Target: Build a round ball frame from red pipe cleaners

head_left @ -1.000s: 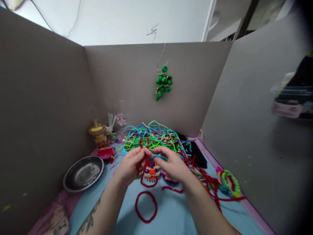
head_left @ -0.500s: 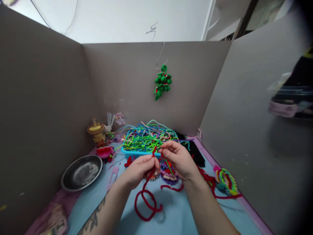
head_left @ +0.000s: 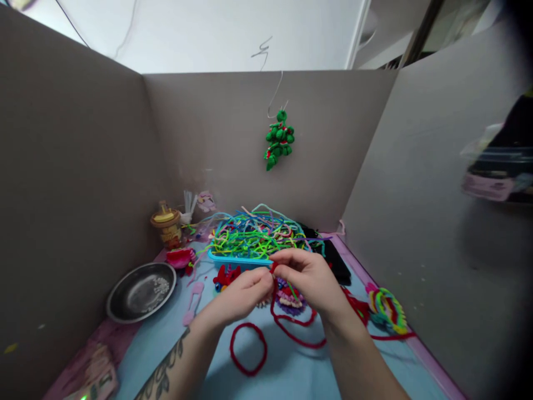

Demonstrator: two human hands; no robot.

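Note:
Over the middle of the table, my left hand (head_left: 250, 289) and my right hand (head_left: 308, 278) meet, both with fingers pinched on a red pipe cleaner (head_left: 300, 340). Its pinched part is mostly hidden by my fingertips, while a long length hangs below and curves right under my right wrist. On the cloth in front of my left hand lies a red loop (head_left: 249, 373); I cannot tell whether it joins the held piece. Behind my hands are a purple, pink and red fuzzy piece (head_left: 289, 300) and a red fuzzy figure (head_left: 225, 276), both partly covered.
A blue tray (head_left: 233, 260) heaped with coloured pipe cleaners stands at the back. To the left are a metal bowl (head_left: 125, 294) with small white bits, a pink clip (head_left: 194, 303) and a brown-lidded cup (head_left: 167, 225). Coloured rings (head_left: 387, 308) lie right. A green ornament (head_left: 280, 139) hangs behind.
My hands have come together at the fingertips. The dangling red pipe cleaner has swung right toward my right wrist, and more of the red figure behind my left hand shows.

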